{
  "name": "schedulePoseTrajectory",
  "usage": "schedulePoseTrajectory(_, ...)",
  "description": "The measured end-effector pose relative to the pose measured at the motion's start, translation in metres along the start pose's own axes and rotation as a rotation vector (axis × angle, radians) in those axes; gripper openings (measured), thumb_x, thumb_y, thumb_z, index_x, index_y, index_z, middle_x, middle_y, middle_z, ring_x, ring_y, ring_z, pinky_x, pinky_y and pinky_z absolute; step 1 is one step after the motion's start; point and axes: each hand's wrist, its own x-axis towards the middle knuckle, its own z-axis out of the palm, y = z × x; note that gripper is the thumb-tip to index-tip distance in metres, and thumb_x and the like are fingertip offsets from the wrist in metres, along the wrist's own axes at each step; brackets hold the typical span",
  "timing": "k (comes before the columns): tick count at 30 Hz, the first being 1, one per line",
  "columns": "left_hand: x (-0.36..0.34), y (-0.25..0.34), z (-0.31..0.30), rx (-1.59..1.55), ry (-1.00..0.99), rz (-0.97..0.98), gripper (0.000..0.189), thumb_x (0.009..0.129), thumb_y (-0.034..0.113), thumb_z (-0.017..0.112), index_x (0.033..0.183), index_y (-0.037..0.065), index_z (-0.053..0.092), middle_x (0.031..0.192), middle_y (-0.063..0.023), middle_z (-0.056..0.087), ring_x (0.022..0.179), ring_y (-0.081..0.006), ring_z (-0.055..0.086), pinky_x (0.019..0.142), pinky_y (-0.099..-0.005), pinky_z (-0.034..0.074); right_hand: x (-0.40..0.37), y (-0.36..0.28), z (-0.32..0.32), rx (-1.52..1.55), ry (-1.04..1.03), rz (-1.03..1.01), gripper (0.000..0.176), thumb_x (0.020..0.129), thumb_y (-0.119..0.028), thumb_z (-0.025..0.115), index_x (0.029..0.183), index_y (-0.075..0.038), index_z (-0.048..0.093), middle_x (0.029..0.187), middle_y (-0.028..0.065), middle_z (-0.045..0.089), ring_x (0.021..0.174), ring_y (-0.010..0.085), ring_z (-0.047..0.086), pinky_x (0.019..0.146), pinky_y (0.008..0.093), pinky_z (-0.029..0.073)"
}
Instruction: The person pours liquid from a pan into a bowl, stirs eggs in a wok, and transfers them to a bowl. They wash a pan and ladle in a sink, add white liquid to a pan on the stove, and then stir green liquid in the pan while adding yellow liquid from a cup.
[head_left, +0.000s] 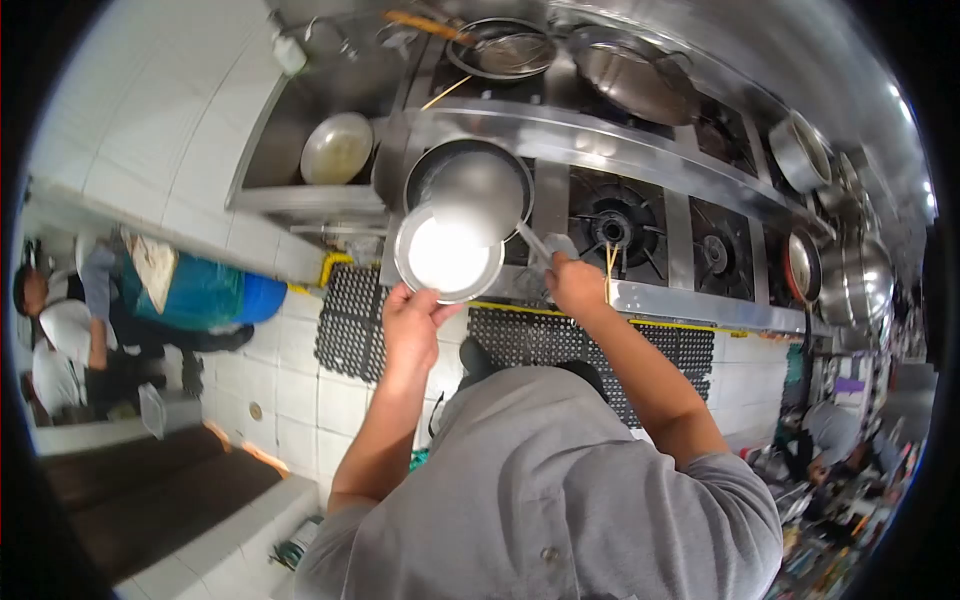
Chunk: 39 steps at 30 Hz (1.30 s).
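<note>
My left hand [413, 322] is closed on the near rim of a round metal bowl [403, 252] whose inside shows bright white. The bowl is beside the near edge of a dark round pan [420, 172] on the stove's left end. My right hand [580, 287] is wrapped round a handle [537, 243] that slants up and left toward the pan. Steam or glare blurs the pan's inside, so its contents cannot be made out.
Burners [614, 228] lie right of the pan. Behind them a raised shelf holds a pan with a wooden utensil [515, 57] and a large wok [635, 80]. A sink with a bowl [338, 148] is at left. Other people [66, 330] are at far left and lower right.
</note>
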Motion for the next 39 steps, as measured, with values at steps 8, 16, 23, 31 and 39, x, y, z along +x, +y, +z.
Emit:
schedulePoseTrajectory(8, -0.055, -0.075, 0.164, 0.244, -0.415, -0.070, 0.036, 0.094, -0.004, 0.058, 0.130, -0.007, 0.059, 0.118, -0.0163, 0.070, 0.101, -0.0262, 0.072, 0.085, -0.0416, 0.066, -0.030, 0.071, 0.038, 0.448, 0.242, -0.024, 0.042, 0.096, -0.041, 0.059, 0.123, -0.013, 0.075, 0.121, 0.0208, 0.075, 0.110, 0.0384, 0.072, 0.095, 0.0493, 0.056)
schedulePoseTrajectory(16, -0.181, -0.242, 0.386, 0.540, -1.055, -0.292, 0.040, 0.092, -0.002, 0.055, 0.132, -0.006, 0.054, 0.122, -0.0182, 0.066, 0.099, -0.0268, 0.073, 0.077, -0.0351, 0.067, -0.371, 0.334, -0.064, 0.443, 0.510, 0.779, 0.052, 0.099, -0.032, 0.067, 0.141, -0.002, 0.060, 0.126, 0.0206, 0.070, 0.117, 0.0394, 0.068, 0.100, 0.0499, 0.053)
schedulePoseTrajectory(23, -0.360, -0.435, 0.510, 0.778, -1.555, -0.627, 0.035, 0.093, -0.004, 0.054, 0.128, -0.010, 0.054, 0.124, -0.0217, 0.065, 0.104, -0.0338, 0.073, 0.087, -0.0419, 0.066, -0.652, 0.337, -0.039, 0.475, 1.117, 1.661, 0.042, 0.099, -0.027, 0.065, 0.132, -0.002, 0.066, 0.125, 0.0227, 0.071, 0.113, 0.0405, 0.069, 0.097, 0.0499, 0.055)
schedulePoseTrajectory(31, -0.582, -0.702, 0.558, 0.921, -1.983, -1.099, 0.017, 0.095, -0.006, 0.055, 0.111, -0.008, 0.051, 0.112, -0.0219, 0.066, 0.101, -0.0355, 0.072, 0.089, -0.0478, 0.066, -0.867, 0.360, -0.011, 0.119, 1.367, 2.340, 0.066, 0.094, -0.024, 0.072, 0.152, -0.004, 0.048, 0.121, 0.0280, 0.068, 0.115, 0.0445, 0.066, 0.098, 0.0505, 0.054)
schedulePoseTrajectory(39, -0.759, -0.853, 0.571, 1.161, -2.158, -1.198, 0.016, 0.093, -0.009, 0.053, 0.109, -0.008, 0.049, 0.111, -0.0210, 0.062, 0.096, -0.0307, 0.070, 0.087, -0.0493, 0.068, -1.009, 0.401, 0.006, 0.131, 1.172, 2.805, 0.042, 0.094, -0.028, 0.073, 0.129, -0.006, 0.061, 0.118, 0.0276, 0.065, 0.110, 0.0449, 0.066, 0.096, 0.0517, 0.054)
